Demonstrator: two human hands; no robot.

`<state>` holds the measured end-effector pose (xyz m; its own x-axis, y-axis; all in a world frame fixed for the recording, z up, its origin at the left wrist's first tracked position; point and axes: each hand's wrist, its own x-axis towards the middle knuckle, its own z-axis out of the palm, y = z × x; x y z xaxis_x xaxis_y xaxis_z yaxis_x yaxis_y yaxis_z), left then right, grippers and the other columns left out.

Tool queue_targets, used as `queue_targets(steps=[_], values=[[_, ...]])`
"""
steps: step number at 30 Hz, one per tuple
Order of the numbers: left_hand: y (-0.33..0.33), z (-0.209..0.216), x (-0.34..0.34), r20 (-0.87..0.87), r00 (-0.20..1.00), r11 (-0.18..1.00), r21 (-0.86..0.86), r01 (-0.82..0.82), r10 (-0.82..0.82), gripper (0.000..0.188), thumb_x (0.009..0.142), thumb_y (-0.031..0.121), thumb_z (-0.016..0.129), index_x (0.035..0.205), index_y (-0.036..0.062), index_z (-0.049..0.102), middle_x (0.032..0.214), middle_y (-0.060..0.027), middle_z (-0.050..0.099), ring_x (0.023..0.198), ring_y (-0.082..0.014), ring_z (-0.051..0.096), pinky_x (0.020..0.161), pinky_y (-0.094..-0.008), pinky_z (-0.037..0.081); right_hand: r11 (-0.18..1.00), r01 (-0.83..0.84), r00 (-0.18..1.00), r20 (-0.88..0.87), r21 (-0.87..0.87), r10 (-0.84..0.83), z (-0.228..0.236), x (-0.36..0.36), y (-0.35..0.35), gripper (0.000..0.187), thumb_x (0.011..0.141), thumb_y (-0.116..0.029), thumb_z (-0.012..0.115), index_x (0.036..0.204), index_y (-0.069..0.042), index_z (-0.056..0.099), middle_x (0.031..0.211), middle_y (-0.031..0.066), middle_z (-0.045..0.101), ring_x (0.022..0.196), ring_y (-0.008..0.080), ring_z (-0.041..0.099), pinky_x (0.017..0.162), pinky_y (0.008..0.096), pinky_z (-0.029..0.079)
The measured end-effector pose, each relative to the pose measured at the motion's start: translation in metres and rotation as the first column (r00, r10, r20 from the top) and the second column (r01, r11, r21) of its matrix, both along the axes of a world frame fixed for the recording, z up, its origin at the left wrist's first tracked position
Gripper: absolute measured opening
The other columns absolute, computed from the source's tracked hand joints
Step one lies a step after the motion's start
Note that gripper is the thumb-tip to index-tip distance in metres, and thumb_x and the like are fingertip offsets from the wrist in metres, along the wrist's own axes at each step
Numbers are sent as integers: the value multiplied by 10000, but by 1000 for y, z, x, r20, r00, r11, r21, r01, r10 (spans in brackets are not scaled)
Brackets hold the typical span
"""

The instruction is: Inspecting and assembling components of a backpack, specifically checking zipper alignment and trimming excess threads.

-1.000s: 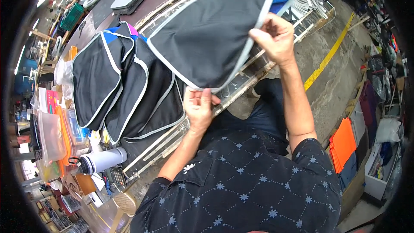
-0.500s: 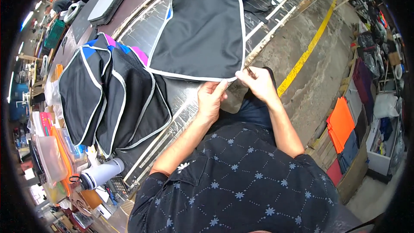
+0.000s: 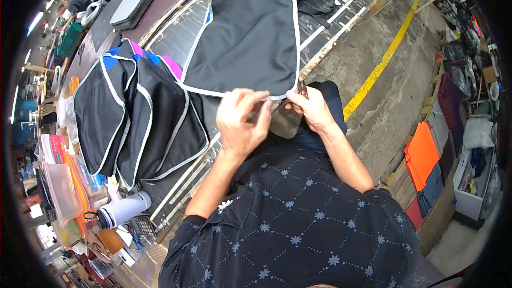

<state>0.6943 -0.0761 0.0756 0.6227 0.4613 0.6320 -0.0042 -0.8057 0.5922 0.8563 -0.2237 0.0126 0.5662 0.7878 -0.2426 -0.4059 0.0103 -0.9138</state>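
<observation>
A black fabric panel [image 3: 248, 37] with light grey binding round its edge lies in front of me on the worktable. My right hand [image 3: 311, 109] pinches its near right corner between thumb and fingers. A small dark, narrow thing [image 3: 303, 89] shows at those fingers; its kind is unclear. My left hand [image 3: 241, 122] is at the near edge of the panel, fingers curved and thumb apart, with nothing visible between them. To the left, several similar black bound pieces [image 3: 160, 122] with blue and pink parts lie overlapped.
The worktable [image 3: 176, 32] has a plastic-covered top and slatted edge. At left stand a grey bottle [image 3: 125, 210] and a calculator [image 3: 143, 225]. Stacked grey sheets [image 3: 133, 5] lie farther back. A yellow line [image 3: 381, 61] crosses the floor at right, near orange sheets [image 3: 422, 152].
My left hand has let go of the panel's near edge and moved left, its fingers spreading. My right hand has shifted slightly down, still at the corner.
</observation>
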Motion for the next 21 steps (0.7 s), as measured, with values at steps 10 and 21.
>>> queue_targets(steps=[10, 21], values=[[25, 8, 12, -294, 955, 974, 203, 101, -37, 93, 857, 135, 834, 943, 149, 799, 943, 10, 706, 944, -239, 648, 850, -419, 435, 997, -2, 992, 125, -71, 11, 7, 1, -5, 233, 1028, -268, 802, 967, -69, 697, 775, -30, 639, 635, 42, 493, 609, 227, 401], [26, 11, 7, -239, 966, 963, 222, 156, -101, 73, 863, 94, 830, 919, 108, 785, 936, 7, 742, 841, -242, 678, 796, -404, 468, 992, 49, 960, 279, -114, -15, 15, -1, -8, 297, 1026, -316, 798, 895, -61, 718, 752, -44, 643, 681, 46, 550, 622, 258, 432]])
